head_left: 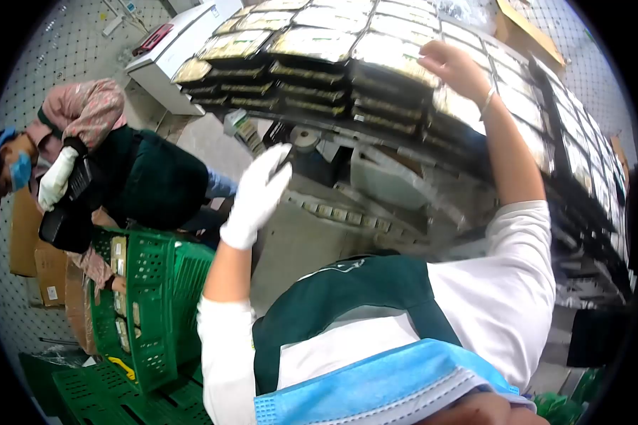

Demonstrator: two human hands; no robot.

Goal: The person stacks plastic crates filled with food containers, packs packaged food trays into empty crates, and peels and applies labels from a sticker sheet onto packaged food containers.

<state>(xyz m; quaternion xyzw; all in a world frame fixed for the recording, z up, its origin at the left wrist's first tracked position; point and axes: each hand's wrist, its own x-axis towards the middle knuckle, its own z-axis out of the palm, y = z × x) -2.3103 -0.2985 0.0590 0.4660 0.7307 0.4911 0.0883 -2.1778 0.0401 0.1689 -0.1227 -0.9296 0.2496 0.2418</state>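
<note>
My left hand [258, 197], in a white glove, is raised in mid-air with its fingers apart and nothing in it. My bare right hand [456, 66], with a band at the wrist, is over the stacked black trays [319, 44]; its fingers are extended and hold nothing visible. Whether it touches a tray top cannot be made out. The trays stand in several rows and layers, with clear shiny tops over pale contents. Under their edge, between my arms, are a roll of tape or labels [304, 139] and a strip of labels [340, 214].
At the left a co-worker [149, 173] in a dark apron bends over a green crate [152, 312] with packs inside, holding black trays [67, 223]. Cardboard boxes [49, 273] stand behind. A white cabinet [181, 60] is at the upper left, a carton [528, 32] at the upper right.
</note>
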